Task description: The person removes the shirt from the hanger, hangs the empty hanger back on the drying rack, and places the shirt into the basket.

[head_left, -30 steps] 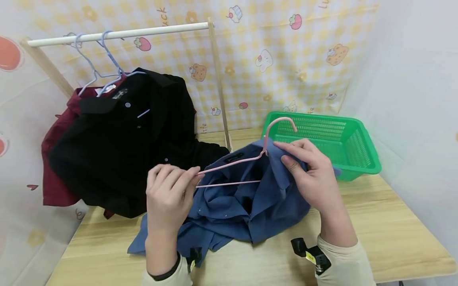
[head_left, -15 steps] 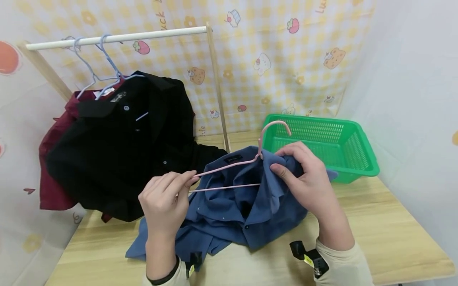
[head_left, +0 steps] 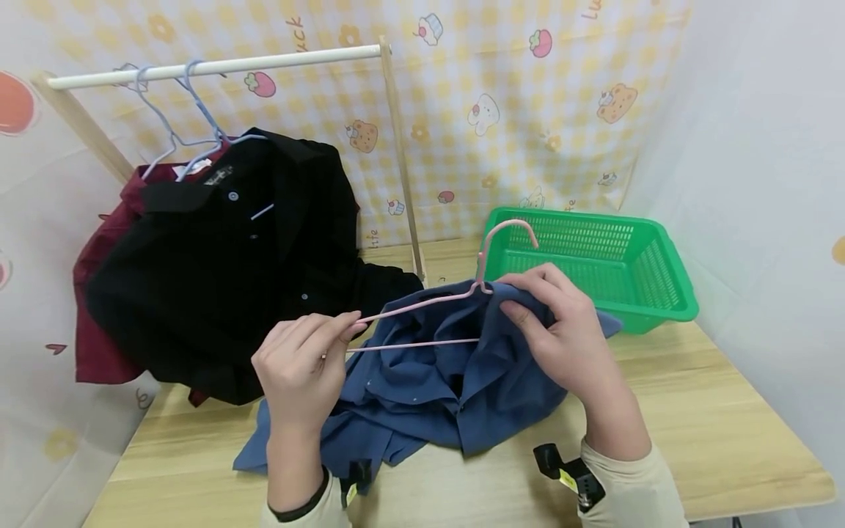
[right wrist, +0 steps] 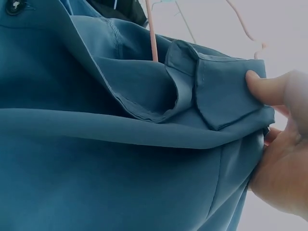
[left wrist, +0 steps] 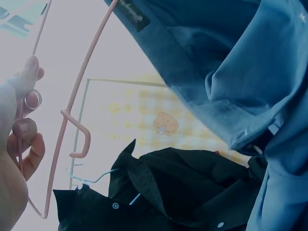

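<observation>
A blue shirt (head_left: 409, 381) lies bunched over the table, its collar raised toward my right hand. Inside its neck runs a pink clothes hanger (head_left: 436, 301), the hook standing up above the collar. My left hand (head_left: 304, 367) pinches the hanger's left end, which is outside the shirt; in the left wrist view the fingers (left wrist: 29, 134) curl about the pink bar. The right hand (head_left: 561, 330) grips the shirt at its collar and shoulder, thumb in front. In the right wrist view the collar (right wrist: 226, 91) is pinched under the thumb; the hanger's right end is hidden by cloth.
At the left stands a rack with a white rail (head_left: 264, 66). A black shirt (head_left: 224, 264) and a maroon shirt (head_left: 105, 323) hang there on light blue hangers (head_left: 205, 103). Behind my right hand sits a green basket (head_left: 673, 293) on the wooden table (head_left: 726, 440).
Both hands have shifted slightly left with the hanger. My right hand has drawn the collar a little to the left, and the hanger's neck now sits just at the collar's edge.
</observation>
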The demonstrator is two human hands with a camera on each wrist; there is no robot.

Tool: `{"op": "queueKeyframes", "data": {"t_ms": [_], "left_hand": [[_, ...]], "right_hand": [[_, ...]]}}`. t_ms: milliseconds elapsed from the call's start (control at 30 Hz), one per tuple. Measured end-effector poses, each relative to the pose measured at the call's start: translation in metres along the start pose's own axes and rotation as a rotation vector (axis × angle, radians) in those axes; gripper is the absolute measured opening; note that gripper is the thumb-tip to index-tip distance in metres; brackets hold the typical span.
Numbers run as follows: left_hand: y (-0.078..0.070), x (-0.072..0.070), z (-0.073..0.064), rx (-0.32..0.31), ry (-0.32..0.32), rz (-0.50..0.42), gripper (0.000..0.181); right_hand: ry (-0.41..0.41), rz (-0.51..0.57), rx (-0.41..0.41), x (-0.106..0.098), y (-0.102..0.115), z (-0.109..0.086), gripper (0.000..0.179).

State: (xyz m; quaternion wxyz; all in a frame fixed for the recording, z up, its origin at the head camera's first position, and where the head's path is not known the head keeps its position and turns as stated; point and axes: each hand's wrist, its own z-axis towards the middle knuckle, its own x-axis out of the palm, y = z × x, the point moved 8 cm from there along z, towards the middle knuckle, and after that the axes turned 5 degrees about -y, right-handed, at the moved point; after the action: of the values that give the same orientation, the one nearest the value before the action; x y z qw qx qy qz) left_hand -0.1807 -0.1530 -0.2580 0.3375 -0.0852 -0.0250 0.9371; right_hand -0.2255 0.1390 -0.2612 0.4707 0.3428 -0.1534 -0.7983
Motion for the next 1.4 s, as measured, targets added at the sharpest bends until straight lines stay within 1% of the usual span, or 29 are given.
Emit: {"op": "queueKeyframes", "data": {"t_ms": [67, 133, 267, 367, 533, 633, 833, 967, 1000, 1067, 1233, 1333, 1400], "left_hand": [[0.004, -0.002, 0.0, -0.013, -0.021, -0.018, 0.03], [0.008, -0.006, -0.001, -0.04, -0.052, -0.037, 0.031], [0.017, -0.014, 0.0, -0.095, -0.126, -0.064, 0.032], [0.024, -0.022, 0.001, -0.132, -0.174, -0.061, 0.035], [0.036, -0.038, 0.002, -0.192, -0.236, -0.045, 0.041], [0.042, -0.046, 0.0, -0.215, -0.254, -0.038, 0.04], [0.049, -0.057, -0.002, -0.235, -0.248, -0.031, 0.04], [0.053, -0.064, 0.0, -0.268, -0.266, -0.02, 0.035], [0.054, -0.066, 0.001, -0.279, -0.27, -0.018, 0.034], [0.056, -0.068, 0.002, -0.3, -0.279, -0.012, 0.031], [0.059, -0.072, 0.002, -0.341, -0.292, 0.017, 0.031], [0.06, -0.073, 0.001, -0.353, -0.299, 0.042, 0.027], [0.061, -0.074, 0.001, -0.36, -0.31, 0.055, 0.025]], "right_hand": [[0.004, 0.0, 0.019, -0.001, -0.002, -0.001, 0.029], [0.004, -0.003, 0.034, -0.002, -0.006, -0.002, 0.029], [-0.01, -0.019, 0.073, -0.009, -0.012, -0.004, 0.029], [-0.009, -0.033, 0.11, -0.015, -0.018, -0.006, 0.029], [0.027, -0.067, 0.154, -0.022, -0.03, -0.013, 0.027], [0.059, -0.09, 0.201, -0.028, -0.041, -0.017, 0.027], [0.174, -0.153, 0.363, -0.039, -0.07, -0.028, 0.033], [0.21, -0.226, 0.41, -0.045, -0.082, -0.03, 0.035], [0.231, -0.253, 0.413, -0.045, -0.085, -0.031, 0.034], [0.301, -0.3, 0.411, -0.039, -0.091, -0.033, 0.034], [0.542, -0.373, 0.394, -0.01, -0.106, -0.047, 0.035], [0.643, -0.403, 0.407, 0.007, -0.116, -0.059, 0.04], [0.688, -0.426, 0.414, 0.017, -0.122, -0.065, 0.044]]}}
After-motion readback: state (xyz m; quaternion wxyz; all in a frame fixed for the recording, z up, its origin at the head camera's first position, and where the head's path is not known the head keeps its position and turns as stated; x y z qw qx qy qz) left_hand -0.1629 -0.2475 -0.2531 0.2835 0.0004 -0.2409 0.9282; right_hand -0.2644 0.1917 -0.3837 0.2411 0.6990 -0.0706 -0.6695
